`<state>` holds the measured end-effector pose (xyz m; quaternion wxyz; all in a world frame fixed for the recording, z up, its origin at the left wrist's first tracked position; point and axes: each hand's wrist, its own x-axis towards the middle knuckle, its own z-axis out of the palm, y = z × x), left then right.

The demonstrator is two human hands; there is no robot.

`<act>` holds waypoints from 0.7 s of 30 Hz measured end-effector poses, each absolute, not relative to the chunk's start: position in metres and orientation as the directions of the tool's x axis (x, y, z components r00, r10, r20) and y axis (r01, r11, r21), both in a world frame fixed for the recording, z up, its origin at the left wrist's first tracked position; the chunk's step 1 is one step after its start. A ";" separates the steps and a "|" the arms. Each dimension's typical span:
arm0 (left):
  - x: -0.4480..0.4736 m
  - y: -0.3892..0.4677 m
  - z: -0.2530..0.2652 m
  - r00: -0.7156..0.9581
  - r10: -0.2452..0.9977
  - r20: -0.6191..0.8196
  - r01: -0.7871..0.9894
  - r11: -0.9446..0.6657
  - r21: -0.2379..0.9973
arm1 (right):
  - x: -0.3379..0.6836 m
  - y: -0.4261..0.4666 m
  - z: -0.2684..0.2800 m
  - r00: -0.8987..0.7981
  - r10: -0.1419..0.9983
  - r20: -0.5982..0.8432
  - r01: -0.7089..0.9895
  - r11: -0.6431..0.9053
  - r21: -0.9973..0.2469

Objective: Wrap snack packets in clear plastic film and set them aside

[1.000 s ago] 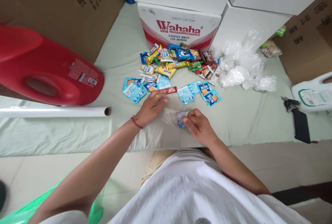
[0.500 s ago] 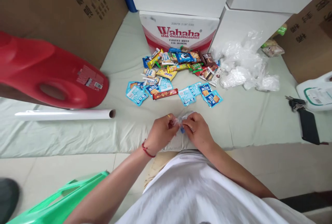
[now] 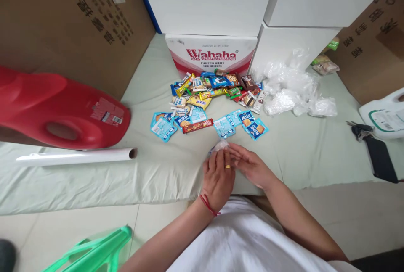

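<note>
Near the table's front edge, a small crumpled clear plastic bag with a bit of blue at its side lies between my hands. My left hand is laid over the bag, palm down, its fingers close together and pressing on it. From the right, my right hand cups the bag, with its fingertips partly hidden behind my left hand. Just beyond lie a red snack bar and several blue cracker packets. Farther back is a heap of mixed wrapped snacks.
A heap of clear plastic bags lies right of the Wahaba-style red-and-white carton. At left are a red jug and a white roll. Keys, a black phone and a white bottle are at right. A green bag is below.
My left hand has turned from pinching the plastic bag to lying palm down over it. My right hand has shifted from a pinch to cupping the bag's side. The view has tilted up slightly.
</note>
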<state>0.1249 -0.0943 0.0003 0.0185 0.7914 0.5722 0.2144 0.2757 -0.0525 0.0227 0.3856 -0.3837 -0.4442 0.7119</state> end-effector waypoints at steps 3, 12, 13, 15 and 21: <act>0.127 -0.093 -0.003 0.313 0.867 0.387 0.909 -0.392 0.144 | 0.286 -0.052 0.040 -0.381 0.861 -0.338 -0.204 -0.435 -0.877; 0.100 -0.064 -0.021 0.415 0.844 0.340 0.834 -0.502 0.229 | 0.325 -0.030 0.047 -0.319 0.945 0.076 0.420 0.213 -0.882; 0.097 -0.060 -0.018 0.423 0.840 0.340 0.808 -0.519 0.279 | 0.323 -0.026 0.041 -0.433 0.895 0.110 0.412 0.305 -0.859; 0.093 -0.054 -0.007 0.425 0.850 0.312 0.730 -0.525 0.437 | 0.316 -0.018 0.030 -0.585 0.801 0.123 0.354 0.389 -0.850; 0.102 -0.042 0.020 0.335 0.942 -0.021 0.226 -0.059 0.972 | 0.307 -0.019 0.025 -0.507 0.861 -0.031 0.195 0.080 -0.978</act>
